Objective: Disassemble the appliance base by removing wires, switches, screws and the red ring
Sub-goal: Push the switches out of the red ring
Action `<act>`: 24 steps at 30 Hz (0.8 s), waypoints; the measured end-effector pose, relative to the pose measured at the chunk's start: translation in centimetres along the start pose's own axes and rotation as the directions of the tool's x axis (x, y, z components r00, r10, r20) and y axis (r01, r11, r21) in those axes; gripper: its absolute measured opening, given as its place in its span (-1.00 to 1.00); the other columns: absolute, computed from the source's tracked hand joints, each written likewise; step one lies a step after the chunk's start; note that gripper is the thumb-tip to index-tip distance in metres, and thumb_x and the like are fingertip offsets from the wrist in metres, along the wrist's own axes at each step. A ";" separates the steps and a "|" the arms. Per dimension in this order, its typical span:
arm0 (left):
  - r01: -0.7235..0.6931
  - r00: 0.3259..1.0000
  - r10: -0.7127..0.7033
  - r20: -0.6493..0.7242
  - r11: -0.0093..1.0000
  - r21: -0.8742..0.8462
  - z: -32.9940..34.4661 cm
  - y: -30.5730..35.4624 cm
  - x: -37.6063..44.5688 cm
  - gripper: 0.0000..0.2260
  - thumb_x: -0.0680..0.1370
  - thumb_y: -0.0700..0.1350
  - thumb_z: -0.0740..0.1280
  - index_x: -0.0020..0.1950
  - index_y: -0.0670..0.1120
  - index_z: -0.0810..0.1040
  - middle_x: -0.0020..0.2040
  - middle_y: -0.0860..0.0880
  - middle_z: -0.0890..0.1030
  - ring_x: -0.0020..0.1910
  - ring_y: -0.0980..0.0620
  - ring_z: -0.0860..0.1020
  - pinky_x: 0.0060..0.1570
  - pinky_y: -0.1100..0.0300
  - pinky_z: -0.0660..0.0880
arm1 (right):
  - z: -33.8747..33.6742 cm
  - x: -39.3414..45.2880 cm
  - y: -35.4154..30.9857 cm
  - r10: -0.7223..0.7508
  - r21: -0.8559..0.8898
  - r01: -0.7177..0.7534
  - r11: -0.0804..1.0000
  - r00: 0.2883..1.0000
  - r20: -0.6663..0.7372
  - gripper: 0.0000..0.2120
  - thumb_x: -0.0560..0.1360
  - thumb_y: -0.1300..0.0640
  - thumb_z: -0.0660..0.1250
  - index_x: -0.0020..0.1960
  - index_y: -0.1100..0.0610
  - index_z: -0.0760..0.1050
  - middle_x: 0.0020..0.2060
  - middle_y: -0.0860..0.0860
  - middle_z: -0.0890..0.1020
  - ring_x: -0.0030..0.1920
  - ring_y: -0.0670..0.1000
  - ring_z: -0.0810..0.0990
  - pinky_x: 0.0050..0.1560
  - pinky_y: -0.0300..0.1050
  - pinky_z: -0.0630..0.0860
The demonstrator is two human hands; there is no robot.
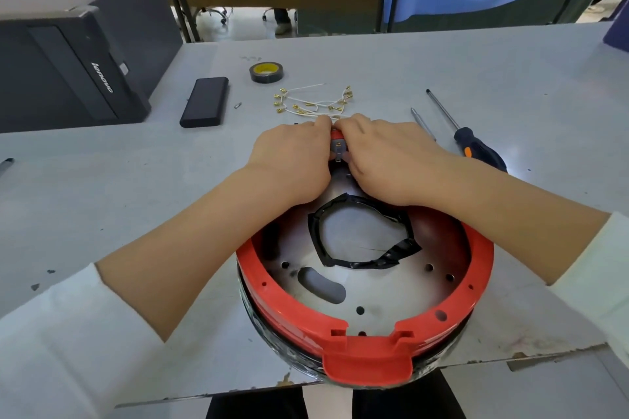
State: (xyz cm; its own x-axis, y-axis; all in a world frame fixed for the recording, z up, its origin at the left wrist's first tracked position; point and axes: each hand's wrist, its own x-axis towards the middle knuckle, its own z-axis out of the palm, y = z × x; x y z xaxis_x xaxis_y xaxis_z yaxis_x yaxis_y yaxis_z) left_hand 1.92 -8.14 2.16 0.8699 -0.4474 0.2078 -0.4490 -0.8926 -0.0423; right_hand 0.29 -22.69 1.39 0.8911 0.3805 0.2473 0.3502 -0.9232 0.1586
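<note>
Fingers of both hands curling and pinching a small grey switch (338, 148) (metal terminals showing) at the far edge of the red ring (366, 330), left hand (289, 160) and right hand (388, 160) meeting over it, appliance base (374, 286) sitting at the table's (510, 78) near edge, loose wires (313, 102) lying just beyond, screwdriver (476, 146) lying to the right.

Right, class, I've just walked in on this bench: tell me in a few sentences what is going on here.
A person is taking apart a round appliance base on a grey table. The left hand and right hand both pinch a small switch at the base's far rim. The red ring is still on the base. Loose white wires lie beyond the hands, with a screwdriver to the right.
</note>
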 end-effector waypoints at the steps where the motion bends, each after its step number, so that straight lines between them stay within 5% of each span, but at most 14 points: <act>1: 0.009 1.000 -0.009 -0.004 1.000 0.005 -0.1 0.0 0.0 -0.84 0.49 -0.16 0.19 -0.02 -0.04 0.21 0.04 -0.12 0.56 -0.13 -0.16 0.45 -0.27 0.10 0.21 | 0.1 0.0 -0.1 -0.004 -0.024 0.004 1.000 1.000 -0.002 -0.68 0.58 0.10 0.14 0.30 0.14 0.26 0.15 0.08 0.46 0.04 0.16 0.52 -0.25 -0.07 0.19; 11: 0.061 0.998 -0.060 -0.009 0.995 0.084 0.0 0.6 0.0 -0.81 0.50 -0.15 0.19 0.10 -0.07 0.32 0.05 -0.09 0.58 0.01 -0.19 0.53 -0.28 0.11 0.22 | 0.3 0.2 -0.5 0.021 -0.108 -0.020 0.994 1.000 0.005 -0.65 0.56 0.07 0.16 0.30 0.17 0.26 0.14 0.09 0.45 -0.01 0.15 0.52 -0.40 -0.08 0.00; 16: 0.006 1.000 -0.006 -0.010 1.000 -0.004 -0.1 -0.1 -0.3 -0.86 0.52 -0.15 0.17 0.06 -0.08 0.30 0.08 -0.11 0.55 -0.02 -0.20 0.52 -0.26 0.09 0.20 | 0.0 0.1 0.0 0.016 0.021 -0.015 1.000 1.000 -0.004 -0.66 0.57 0.08 0.14 0.32 0.14 0.28 0.17 0.08 0.46 0.07 0.16 0.51 -0.22 -0.06 0.21; 24: 0.016 0.999 -0.017 -0.036 0.999 -0.033 0.3 -0.1 -0.7 -0.86 0.51 -0.12 0.20 0.00 -0.05 0.26 0.03 -0.09 0.57 -0.06 -0.18 0.53 -0.28 0.11 0.20 | 0.0 -0.5 -0.3 0.005 0.013 -0.004 1.000 1.000 -0.027 -0.66 0.57 0.06 0.13 0.31 0.13 0.28 0.18 0.07 0.47 0.08 0.16 0.51 -0.23 -0.05 0.21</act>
State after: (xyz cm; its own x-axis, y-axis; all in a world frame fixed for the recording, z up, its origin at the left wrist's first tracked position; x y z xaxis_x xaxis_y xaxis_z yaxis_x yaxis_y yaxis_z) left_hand 1.37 -7.76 1.75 0.8696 -0.4294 0.2436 -0.4413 -0.8974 -0.0065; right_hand -0.27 -22.63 1.21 0.8846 0.3774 0.2740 0.3499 -0.9255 0.1449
